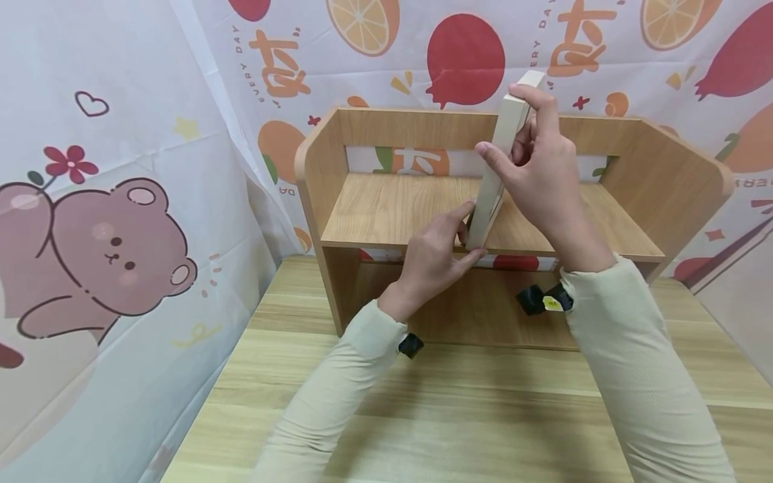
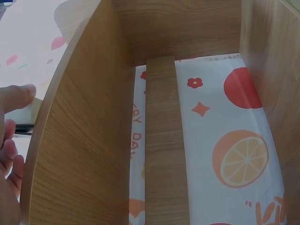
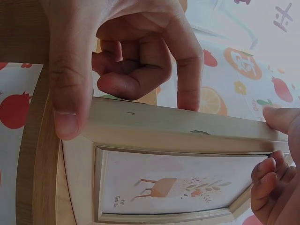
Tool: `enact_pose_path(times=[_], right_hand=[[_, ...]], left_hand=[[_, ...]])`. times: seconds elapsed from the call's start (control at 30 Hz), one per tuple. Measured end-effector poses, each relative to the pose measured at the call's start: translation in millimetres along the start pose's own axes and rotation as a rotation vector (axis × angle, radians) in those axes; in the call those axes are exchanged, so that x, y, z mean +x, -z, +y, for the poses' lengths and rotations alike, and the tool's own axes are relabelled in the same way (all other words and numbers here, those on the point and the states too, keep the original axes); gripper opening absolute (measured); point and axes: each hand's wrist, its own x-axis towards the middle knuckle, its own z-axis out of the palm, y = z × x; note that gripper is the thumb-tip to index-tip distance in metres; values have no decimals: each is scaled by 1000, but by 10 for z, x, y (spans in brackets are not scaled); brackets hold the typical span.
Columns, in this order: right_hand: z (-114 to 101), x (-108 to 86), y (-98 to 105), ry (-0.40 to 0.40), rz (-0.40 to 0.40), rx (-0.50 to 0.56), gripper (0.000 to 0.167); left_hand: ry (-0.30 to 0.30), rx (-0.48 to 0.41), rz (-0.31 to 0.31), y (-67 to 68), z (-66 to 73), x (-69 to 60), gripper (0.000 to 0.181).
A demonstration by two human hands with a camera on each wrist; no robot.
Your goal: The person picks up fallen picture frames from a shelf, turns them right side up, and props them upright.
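A pale wooden picture frame (image 1: 492,174) stands on edge and tilted above the upper board of the wooden shelf (image 1: 392,208), its lower end close to the board's front edge. I cannot tell whether it touches the board. With thumb and fingers, my right hand (image 1: 546,168) grips its upper part. Lower down, my left hand (image 1: 431,255) pinches its near edge, thumb at the bottom corner. A drawing under the frame's pane shows in the right wrist view, with left-hand fingers (image 3: 187,70) on its edge and my right hand (image 3: 281,173) at the side.
The shelf has raised side panels (image 1: 670,161) and a back rail (image 1: 417,124). It stands on a light wood-grain table (image 1: 471,416) against a fruit-printed cloth (image 1: 374,74). A bear-printed cloth (image 1: 121,255) hangs at the left.
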Motion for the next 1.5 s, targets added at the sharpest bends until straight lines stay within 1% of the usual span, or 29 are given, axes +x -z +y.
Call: enact_pose_path(times=[0.2,0.37,0.53,0.67,0.87,1.2,1.5], right_hand=[[22,9,3,10,13,-9,57],[38,15,16,16,14,-6,56],[44,22,32,-3,-4,2,56],[56,21,48,-22,-14,12,57],[92,21,58,-21,-10,29,56],[125,24,79,-58,-36,35,60],[136,25,89,-65,-40,28,59]], left_hand=[[-10,28,14,-26,14,2,66],[-15,45,27,-52,24,10,66],[-7,51,35,-74,30,19,66],[-2,56,30,-86,42,29,64],[5,52,21,-119,47,30,63],[-2,61,29,-161,49,31,63],[2,113,43,-172,78,45,64]])
